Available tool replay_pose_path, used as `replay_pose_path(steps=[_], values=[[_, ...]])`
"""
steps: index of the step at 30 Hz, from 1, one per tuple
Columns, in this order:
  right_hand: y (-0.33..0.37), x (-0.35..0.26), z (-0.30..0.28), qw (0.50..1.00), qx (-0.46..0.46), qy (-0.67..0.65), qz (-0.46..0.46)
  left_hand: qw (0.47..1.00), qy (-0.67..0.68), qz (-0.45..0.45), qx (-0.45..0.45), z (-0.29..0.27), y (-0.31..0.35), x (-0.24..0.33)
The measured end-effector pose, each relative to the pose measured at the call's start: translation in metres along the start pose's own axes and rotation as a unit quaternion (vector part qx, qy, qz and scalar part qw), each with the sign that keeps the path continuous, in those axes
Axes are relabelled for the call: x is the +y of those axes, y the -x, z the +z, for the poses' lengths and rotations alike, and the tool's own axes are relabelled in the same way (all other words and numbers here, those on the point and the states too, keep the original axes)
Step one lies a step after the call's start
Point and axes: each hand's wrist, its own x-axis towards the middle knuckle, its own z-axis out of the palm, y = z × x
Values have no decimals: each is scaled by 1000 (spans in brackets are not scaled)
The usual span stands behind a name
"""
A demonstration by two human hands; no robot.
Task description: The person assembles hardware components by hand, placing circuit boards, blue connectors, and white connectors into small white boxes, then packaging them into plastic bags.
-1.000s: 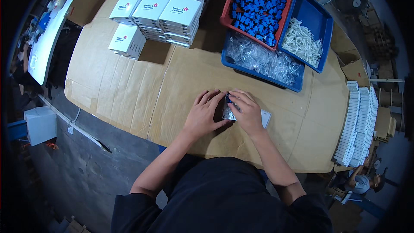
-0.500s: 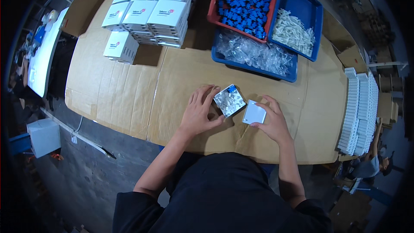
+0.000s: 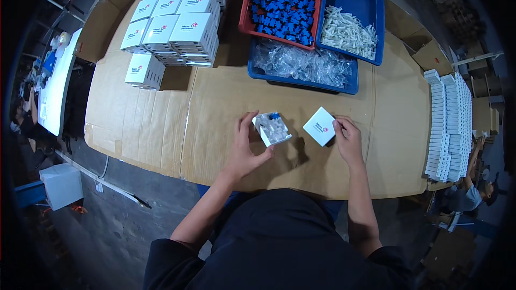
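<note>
Between the thumb and fingers of my left hand (image 3: 246, 149) is a small square white box base (image 3: 276, 140), tilted a little. Inside it show a clear plastic bag and a blue piece (image 3: 274, 115). My right hand (image 3: 349, 138) pinches a square white cover (image 3: 319, 127) by its right corner, its printed face up. Base and cover are apart, with a gap of cardboard tabletop (image 3: 226, 113) between them.
Farther off, a red tray (image 3: 244, 21) of blue-black clips and a blue tray (image 3: 379, 32) of white plastic pieces rest by another blue tray (image 3: 258, 73) of clear bags. White boxes (image 3: 161, 24) are stacked far left; white parts (image 3: 446, 129) stand in rows at right.
My right hand has turned the cover from its plain side to its printed side and moved it slightly away. The base in my left hand has shifted left and tilted. The view has shifted slightly.
</note>
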Motion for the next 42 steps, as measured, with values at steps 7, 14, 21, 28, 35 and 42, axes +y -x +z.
replay_pose_path(steps=[7,14,21,28,35,42], values=[[3,-19,19,985,14,144,-90,881,448,-103,112,16,10,12],[10,-32,23,989,-16,104,-106,639,711,-295,-4,17,6,43],[-11,-69,3,844,-180,-504,25,612,714,-329,-86,23,-2,67],[-16,-98,8,868,-235,-437,-26,605,704,-358,-102,36,-5,83],[-16,-109,6,892,-310,-321,-74,592,718,-353,-99,44,-1,79],[-13,-107,8,896,-344,-268,-83,596,713,-359,-84,49,-2,79]])
